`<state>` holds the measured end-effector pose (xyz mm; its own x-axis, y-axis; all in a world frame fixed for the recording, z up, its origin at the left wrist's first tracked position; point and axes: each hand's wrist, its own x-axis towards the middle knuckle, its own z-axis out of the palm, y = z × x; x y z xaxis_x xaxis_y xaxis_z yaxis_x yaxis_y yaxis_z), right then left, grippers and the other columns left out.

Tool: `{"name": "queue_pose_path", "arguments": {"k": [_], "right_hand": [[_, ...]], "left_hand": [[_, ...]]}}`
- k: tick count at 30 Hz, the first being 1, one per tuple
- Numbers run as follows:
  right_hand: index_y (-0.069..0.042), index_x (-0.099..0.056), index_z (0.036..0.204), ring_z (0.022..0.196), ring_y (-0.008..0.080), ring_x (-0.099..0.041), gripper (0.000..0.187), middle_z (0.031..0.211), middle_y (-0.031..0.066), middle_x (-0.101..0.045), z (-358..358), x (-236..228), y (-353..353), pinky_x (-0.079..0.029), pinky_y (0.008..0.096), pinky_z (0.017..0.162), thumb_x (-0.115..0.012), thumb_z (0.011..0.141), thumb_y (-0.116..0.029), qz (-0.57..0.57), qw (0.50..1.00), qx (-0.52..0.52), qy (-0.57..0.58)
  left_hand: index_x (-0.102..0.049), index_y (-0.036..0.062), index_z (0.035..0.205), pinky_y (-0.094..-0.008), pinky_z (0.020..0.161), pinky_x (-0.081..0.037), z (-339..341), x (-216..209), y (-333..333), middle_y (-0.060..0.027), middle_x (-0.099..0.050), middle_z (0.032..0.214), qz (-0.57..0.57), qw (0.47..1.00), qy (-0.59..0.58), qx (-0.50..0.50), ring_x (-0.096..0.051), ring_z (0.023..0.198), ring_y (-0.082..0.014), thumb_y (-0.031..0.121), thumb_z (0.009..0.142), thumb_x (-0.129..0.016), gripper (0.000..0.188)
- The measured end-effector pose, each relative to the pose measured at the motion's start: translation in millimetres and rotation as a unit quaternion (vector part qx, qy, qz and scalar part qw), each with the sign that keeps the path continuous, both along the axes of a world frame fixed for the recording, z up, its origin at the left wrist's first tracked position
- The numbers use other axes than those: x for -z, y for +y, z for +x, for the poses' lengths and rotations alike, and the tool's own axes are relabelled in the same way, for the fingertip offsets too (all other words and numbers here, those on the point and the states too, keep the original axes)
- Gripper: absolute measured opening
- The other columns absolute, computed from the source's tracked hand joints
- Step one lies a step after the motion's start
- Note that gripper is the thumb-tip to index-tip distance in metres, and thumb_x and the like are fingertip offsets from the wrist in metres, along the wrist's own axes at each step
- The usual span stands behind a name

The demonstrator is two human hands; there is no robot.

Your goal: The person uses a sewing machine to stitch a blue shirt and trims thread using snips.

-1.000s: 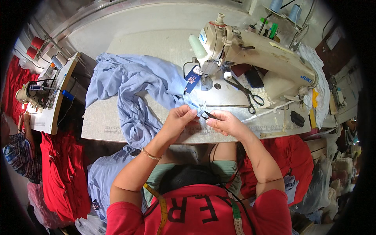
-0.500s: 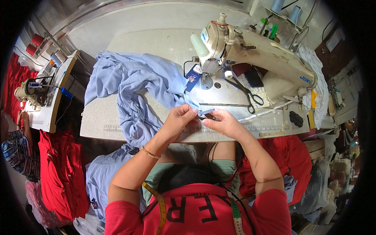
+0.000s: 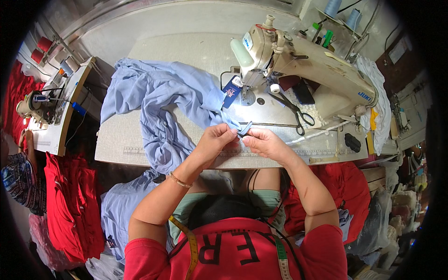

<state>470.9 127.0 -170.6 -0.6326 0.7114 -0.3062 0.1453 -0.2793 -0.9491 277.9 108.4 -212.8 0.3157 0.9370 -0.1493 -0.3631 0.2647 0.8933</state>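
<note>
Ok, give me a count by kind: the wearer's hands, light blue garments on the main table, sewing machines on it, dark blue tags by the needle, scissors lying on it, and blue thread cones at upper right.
Hands (left hand, right hand): 2
Light blue garment: 1
Sewing machine: 1
Dark blue tag: 1
Scissors: 1
Blue thread cones: 2
Total: 8

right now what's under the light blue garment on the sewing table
The light blue garment lies on the sewing table; a ruler strip shows on both sides. Whatever its folds cover can't be seen.
</note>
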Motion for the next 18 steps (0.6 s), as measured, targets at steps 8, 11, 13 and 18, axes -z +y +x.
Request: {"name": "queue_pose_path", "arguments": {"k": [8,11,13,18], "right_hand": [[-0.008,-0.059,0.082,0.053,0.0013,-0.033,0.026,0.062,-0.0091,-0.040,4.0,5.0,-0.2,-0.026,0.0183,0.047,-0.057,0.093,-0.032,0.029,0.999,0.016,-0.026],[-0.008,-0.059,0.078,0.054,0.0020,-0.034,0.027,0.062,-0.0077,-0.040,6.7,3.7,-1.8,-0.027,0.0193,0.048,-0.057,0.092,-0.031,0.060,0.994,0.067,-0.059],[-0.007,-0.059,0.078,0.057,0.0036,-0.038,0.027,0.061,-0.0054,-0.042,18.6,-1.5,5.0,-0.030,0.0215,0.049,-0.058,0.092,-0.031,0.073,0.990,0.100,-0.072],[-0.010,-0.061,0.104,0.077,0.0214,-0.056,0.020,0.081,0.0056,-0.058,51.9,12.7,20.7,-0.044,0.0346,0.073,-0.059,0.088,-0.021,0.494,0.749,0.176,-0.405]], "left_hand": [[-0.061,0.0023,0.084,-0.0227,0.066,-0.046,0.4,2.1,-0.5,-0.0012,-0.060,0.077,0.003,1.000,-0.002,-0.010,-0.056,0.070,-0.0079,0.019,0.093,-0.058,0.019],[-0.061,0.0025,0.083,-0.0225,0.066,-0.046,1.0,1.5,-0.7,-0.0014,-0.061,0.077,-0.003,1.000,-0.005,-0.015,-0.056,0.070,-0.0081,0.020,0.092,-0.058,0.020],[-0.062,0.0025,0.085,-0.0227,0.068,-0.047,-0.5,1.5,-0.8,-0.0015,-0.061,0.078,-0.001,1.000,-0.003,-0.012,-0.057,0.071,-0.0088,0.019,0.092,-0.058,0.019],[-0.062,0.0034,0.083,-0.0210,0.068,-0.045,-2.9,1.3,-2.7,0.0003,-0.060,0.076,0.021,0.999,0.030,-0.010,-0.055,0.071,-0.0072,0.017,0.092,-0.057,0.017]]}}
